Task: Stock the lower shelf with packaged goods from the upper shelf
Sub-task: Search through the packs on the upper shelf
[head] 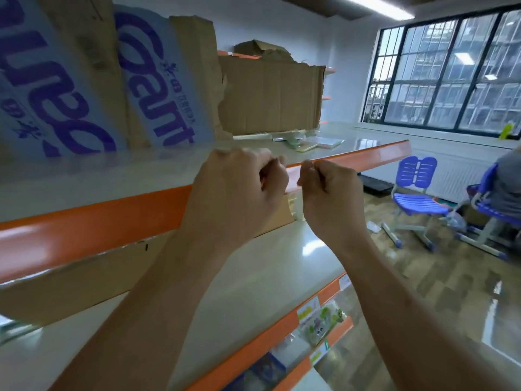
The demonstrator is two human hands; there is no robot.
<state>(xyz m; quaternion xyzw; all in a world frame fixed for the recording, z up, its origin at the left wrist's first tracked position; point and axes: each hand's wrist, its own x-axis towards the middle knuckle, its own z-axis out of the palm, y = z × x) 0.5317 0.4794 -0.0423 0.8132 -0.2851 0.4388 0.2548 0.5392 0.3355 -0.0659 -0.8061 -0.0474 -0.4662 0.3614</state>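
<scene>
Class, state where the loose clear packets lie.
Head view, right of centre: the clear packets lie on the upper shelf, at the foot of the torn cardboard box.

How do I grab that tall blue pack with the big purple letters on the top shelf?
Probably by its bottom front edge, coming straight from the front. The blue pack stands tall near the lip of the upper shelf, with cardboard close beside both its sides, so only the front and bottom corners look free.

Shop-like room: orange-edged shelves, cartons.
</scene>
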